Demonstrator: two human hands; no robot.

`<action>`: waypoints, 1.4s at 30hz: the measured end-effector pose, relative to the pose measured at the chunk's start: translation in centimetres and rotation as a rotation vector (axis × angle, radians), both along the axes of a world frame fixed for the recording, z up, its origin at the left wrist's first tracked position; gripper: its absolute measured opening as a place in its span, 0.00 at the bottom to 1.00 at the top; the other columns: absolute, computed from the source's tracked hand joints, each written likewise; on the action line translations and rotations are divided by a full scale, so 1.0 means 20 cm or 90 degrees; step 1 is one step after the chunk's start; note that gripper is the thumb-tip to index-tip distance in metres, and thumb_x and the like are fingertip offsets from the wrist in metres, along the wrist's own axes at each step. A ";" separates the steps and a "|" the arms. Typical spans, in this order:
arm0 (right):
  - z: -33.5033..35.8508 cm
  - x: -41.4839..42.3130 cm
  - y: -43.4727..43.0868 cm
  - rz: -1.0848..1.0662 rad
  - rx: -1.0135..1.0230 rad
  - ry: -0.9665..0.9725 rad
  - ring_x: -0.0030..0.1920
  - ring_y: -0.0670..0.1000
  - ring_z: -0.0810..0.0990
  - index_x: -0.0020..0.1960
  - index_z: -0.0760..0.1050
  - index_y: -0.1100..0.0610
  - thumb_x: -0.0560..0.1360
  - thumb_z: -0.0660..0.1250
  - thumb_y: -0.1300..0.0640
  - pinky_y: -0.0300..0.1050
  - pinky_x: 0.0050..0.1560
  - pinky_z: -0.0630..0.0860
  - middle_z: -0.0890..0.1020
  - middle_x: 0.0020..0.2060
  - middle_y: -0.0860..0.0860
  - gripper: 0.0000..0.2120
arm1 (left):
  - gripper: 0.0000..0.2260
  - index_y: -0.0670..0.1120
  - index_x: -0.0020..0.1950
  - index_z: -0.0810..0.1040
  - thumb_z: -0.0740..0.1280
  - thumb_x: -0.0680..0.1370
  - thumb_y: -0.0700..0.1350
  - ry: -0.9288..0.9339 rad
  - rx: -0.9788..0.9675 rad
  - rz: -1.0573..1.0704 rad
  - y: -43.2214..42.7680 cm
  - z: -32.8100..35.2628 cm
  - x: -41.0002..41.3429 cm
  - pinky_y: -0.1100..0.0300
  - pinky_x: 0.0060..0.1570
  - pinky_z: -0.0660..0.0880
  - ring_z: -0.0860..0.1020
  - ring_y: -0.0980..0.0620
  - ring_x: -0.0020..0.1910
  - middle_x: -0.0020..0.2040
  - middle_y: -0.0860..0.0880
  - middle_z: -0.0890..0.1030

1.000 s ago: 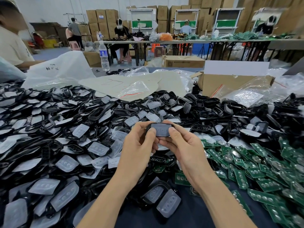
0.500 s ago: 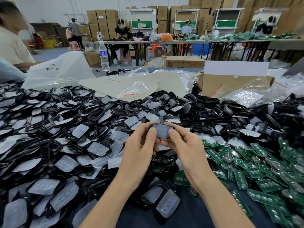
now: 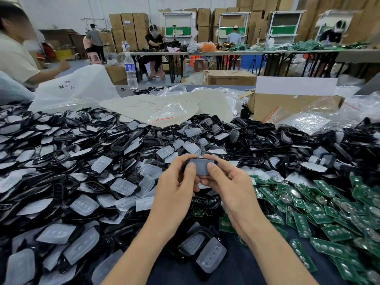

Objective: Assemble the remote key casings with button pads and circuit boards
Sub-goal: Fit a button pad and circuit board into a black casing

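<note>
Both hands are up front and centre, sharing one black casing (image 3: 205, 160) with a greyish button pad (image 3: 200, 169) seated in it. The left hand (image 3: 176, 188) pinches its left end and the right hand (image 3: 232, 188) its right, thumbs (image 3: 190, 169) pressed flat on the pad face (the fingers underneath are hidden). Left of the hands lies a heap of translucent pads (image 3: 123, 186) tangled with black frames (image 3: 123, 141). To their right, green circuit boards (image 3: 308, 202) fan out. Beyond the hands there are more loose casings (image 3: 257, 138), and a cardboard box (image 3: 287, 105) sits farther off to the right.
</note>
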State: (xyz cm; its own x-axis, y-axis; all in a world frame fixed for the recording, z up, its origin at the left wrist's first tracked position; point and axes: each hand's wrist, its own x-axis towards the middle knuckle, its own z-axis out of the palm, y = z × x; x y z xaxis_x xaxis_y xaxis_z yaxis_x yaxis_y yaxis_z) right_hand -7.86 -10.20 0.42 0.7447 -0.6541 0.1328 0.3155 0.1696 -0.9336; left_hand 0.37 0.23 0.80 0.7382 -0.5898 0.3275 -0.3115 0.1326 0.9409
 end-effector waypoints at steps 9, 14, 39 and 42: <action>0.00 -0.01 -0.01 -0.009 -0.002 0.015 0.39 0.47 0.85 0.57 0.83 0.56 0.82 0.65 0.62 0.36 0.44 0.81 0.88 0.43 0.54 0.09 | 0.10 0.59 0.59 0.79 0.60 0.85 0.47 -0.031 0.026 -0.011 0.01 -0.01 0.01 0.62 0.37 0.76 0.79 0.58 0.35 0.37 0.57 0.81; 0.00 -0.01 -0.01 -0.004 -0.013 0.026 0.41 0.48 0.86 0.57 0.83 0.54 0.82 0.64 0.62 0.36 0.45 0.81 0.88 0.44 0.54 0.10 | 0.09 0.56 0.59 0.78 0.62 0.84 0.45 -0.052 0.036 -0.002 0.00 -0.01 0.02 0.62 0.37 0.76 0.79 0.58 0.34 0.36 0.57 0.81; 0.01 -0.01 0.00 -0.036 -0.059 0.030 0.42 0.51 0.87 0.57 0.81 0.54 0.83 0.63 0.63 0.36 0.43 0.81 0.88 0.44 0.53 0.09 | 0.06 0.56 0.56 0.78 0.65 0.83 0.46 -0.051 0.035 -0.012 -0.01 -0.03 0.04 0.55 0.36 0.77 0.78 0.55 0.34 0.37 0.53 0.82; 0.00 0.00 0.00 -0.047 -0.085 0.039 0.42 0.51 0.87 0.57 0.82 0.54 0.83 0.64 0.62 0.37 0.44 0.81 0.88 0.45 0.52 0.09 | 0.05 0.52 0.55 0.79 0.65 0.82 0.45 -0.018 0.021 -0.016 -0.01 -0.03 0.04 0.62 0.33 0.75 0.78 0.56 0.33 0.36 0.54 0.82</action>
State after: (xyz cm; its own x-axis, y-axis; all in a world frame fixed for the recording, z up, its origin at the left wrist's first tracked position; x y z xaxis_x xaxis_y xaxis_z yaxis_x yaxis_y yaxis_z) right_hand -7.83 -10.18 0.34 0.7047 -0.6869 0.1778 0.2644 0.0217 -0.9642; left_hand 1.14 0.04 0.30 0.7135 -0.6189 0.3283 -0.3351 0.1100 0.9357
